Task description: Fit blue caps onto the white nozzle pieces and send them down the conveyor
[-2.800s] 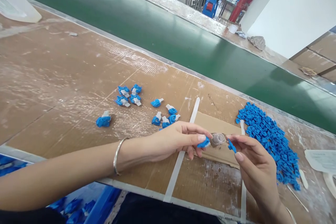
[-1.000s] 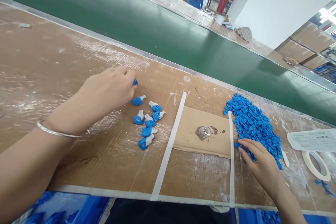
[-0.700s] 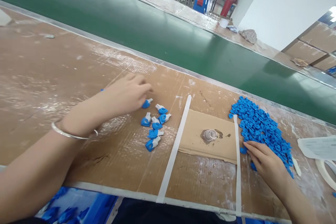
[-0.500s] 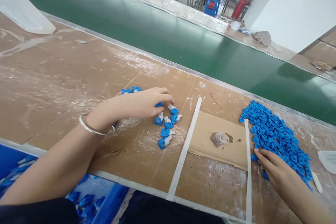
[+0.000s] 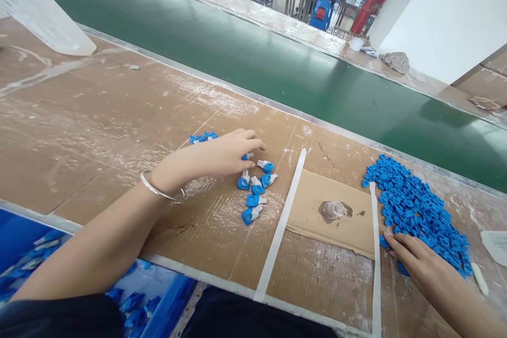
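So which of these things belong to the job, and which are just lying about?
Job:
left hand
right hand
loose blue pieces
blue-and-white parts
clear vial

Lying about:
green conveyor belt
white tape strip
plastic sheet

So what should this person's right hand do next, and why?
Probably pinch up one small blue plastic piece from the heaped blue pile: the right hand's fingertips already rest at the pile's edge, while the left hand is busy over the separate blue-and-white plastic parts.
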### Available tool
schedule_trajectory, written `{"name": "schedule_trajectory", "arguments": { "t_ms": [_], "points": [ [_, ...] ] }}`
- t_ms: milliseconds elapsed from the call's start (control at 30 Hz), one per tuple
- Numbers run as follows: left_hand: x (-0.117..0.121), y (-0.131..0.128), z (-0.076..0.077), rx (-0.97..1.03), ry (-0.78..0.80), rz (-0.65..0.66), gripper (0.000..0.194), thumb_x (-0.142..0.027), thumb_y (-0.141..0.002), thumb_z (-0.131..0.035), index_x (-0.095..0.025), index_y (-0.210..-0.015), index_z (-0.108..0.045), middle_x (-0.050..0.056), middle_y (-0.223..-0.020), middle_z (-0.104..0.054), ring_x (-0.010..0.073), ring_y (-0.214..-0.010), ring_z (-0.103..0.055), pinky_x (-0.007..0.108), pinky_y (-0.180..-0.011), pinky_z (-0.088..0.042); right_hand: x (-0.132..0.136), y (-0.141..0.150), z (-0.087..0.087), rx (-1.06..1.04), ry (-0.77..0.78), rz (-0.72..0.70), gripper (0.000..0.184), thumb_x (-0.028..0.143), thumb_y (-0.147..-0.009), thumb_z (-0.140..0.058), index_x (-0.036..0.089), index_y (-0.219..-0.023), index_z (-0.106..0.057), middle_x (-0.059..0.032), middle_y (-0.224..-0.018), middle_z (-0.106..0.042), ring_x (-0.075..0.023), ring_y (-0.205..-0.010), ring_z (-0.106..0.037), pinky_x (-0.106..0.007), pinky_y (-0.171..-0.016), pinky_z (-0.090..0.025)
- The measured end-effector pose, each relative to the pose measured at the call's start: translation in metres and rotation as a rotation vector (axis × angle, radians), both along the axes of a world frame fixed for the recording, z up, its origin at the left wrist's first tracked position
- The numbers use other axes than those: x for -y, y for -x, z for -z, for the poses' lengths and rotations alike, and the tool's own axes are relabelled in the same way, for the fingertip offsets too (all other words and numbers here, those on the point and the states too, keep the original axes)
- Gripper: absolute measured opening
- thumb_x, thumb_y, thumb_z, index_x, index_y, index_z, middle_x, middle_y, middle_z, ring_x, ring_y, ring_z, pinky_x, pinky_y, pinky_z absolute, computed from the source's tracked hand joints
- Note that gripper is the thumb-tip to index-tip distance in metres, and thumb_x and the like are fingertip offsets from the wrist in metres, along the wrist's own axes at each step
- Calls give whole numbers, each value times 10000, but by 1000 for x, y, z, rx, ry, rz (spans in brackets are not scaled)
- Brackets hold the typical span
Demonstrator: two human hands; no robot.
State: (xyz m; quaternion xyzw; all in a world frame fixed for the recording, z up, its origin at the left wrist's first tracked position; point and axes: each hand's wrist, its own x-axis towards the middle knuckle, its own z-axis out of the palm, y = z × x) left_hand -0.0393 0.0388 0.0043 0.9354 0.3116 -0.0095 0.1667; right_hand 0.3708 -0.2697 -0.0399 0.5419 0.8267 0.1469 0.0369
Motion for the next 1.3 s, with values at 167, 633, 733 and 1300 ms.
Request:
{"name": "schedule_trajectory", "arguments": {
  "t_ms": [167,633,733,1300],
  "points": [
    [-8,11,2,-104,30,-26,336,-186,-811,-474,-168,-1096,-650,112,-1076,-613,267,-1026,-580,359,-862,-450,-9,-10,0,-84,32,14,367,383,-1036,-371,197,-1119,-676,-84,-1021,-715,-194,-901,-703,-292,-786,-567],
    [8,-11,1,-123,-280,-207,317,-343,-969,-382,-116,-1001,-603,166,-963,-663,323,-958,-638,393,-799,-474,-87,93,-52,-443,-92,-116,218,296,-948,-602,206,-1146,-621,-109,-1096,-674,-240,-1006,-618,-389,-872,-518],
    [10,-15,6,-214,-205,-253,262,-326,-949,-423,-130,-1014,-584,146,-927,-694,327,-902,-676,360,-705,-471,-107,108,-48,-438,-71,-164,197,285,-950,-597,184,-1115,-631,-117,-1085,-678,-238,-969,-611,-403,-854,-525],
    [116,-62,19,997,1578,-119,436,-225,-719,-826,-196,-1055,-549,0,-899,-665,141,-815,-661,305,-787,-495,-87,142,-53,-1080,12,-71,274,347,-939,-626,274,-1202,-591,-52,-1128,-598,-183,-1074,-567,-323,-930,-487]
  ]
}}
